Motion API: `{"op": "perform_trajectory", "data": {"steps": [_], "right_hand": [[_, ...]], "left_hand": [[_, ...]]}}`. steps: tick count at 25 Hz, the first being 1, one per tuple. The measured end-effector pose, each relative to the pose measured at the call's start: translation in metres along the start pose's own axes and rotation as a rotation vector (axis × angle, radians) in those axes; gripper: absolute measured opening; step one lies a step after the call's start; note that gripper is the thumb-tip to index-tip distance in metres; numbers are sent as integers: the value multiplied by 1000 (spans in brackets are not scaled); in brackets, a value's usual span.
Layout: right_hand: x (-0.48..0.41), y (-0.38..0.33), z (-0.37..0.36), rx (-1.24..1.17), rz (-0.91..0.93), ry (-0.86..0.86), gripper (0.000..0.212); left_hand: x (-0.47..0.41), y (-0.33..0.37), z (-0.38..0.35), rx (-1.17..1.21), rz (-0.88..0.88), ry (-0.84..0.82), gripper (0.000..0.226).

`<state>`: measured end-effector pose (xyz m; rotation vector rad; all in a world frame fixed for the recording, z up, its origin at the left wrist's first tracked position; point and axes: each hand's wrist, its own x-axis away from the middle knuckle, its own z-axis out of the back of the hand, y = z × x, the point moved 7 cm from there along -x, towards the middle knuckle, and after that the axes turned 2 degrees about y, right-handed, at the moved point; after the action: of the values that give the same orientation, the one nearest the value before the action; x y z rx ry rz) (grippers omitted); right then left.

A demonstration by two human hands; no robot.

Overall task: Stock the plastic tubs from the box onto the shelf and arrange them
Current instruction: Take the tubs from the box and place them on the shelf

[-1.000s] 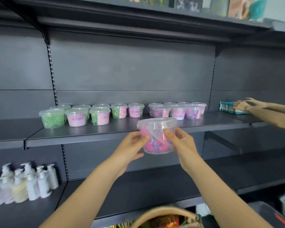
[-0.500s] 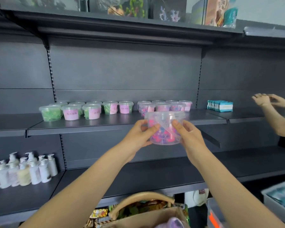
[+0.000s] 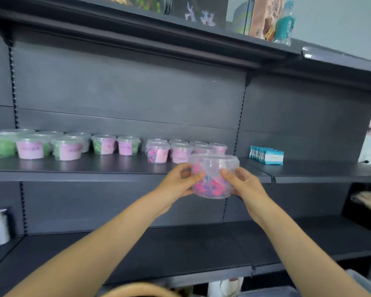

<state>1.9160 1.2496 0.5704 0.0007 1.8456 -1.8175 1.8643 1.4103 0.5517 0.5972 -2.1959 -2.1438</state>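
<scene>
Both hands carry tub [image 3: 212,176] rightward, now just off shelf [image 3: 116,171] edge beside pink row [image 3: 180,150]. Left hand [image 3: 180,183], right hand [image 3: 242,183] fingers pinching its sides. Placing step; next, set it beside row.

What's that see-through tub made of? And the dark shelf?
The tub looks like clear, slightly cloudy plastic: the pink and purple pieces inside show through. The shelf is probably painted metal, dark grey, smooth enough to show faint reflections of the tubs on it.

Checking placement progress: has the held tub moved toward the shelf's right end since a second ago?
Yes. The held tub, in the left hand and right hand, now overlaps the rightmost pink tubs; earlier it was left of them.
</scene>
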Motion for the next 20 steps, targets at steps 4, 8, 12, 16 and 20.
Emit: {"op": "perform_trajectory", "data": {"steps": [4, 8, 12, 16, 20], "right_hand": [[-44, 20, 37, -10, -52, 6, 48], [-87, 36, 67, -27, -57, 54, 48], [-135, 57, 94, 5, -24, 86, 94], [-195, 92, 121, 19, -29, 49, 76], [-269, 123, 142, -2, -29, 0, 33]], "left_hand": [[-53, -7, -33, -11, 3, -13, 48], [-100, -17, -55, -39, 24, -19, 56], [-144, -31, -70, -96, 37, 32, 59], [-199, -50, -92, -174, 30, 104, 54], [-268, -72, -114, -204, 9, 176, 32]]}}
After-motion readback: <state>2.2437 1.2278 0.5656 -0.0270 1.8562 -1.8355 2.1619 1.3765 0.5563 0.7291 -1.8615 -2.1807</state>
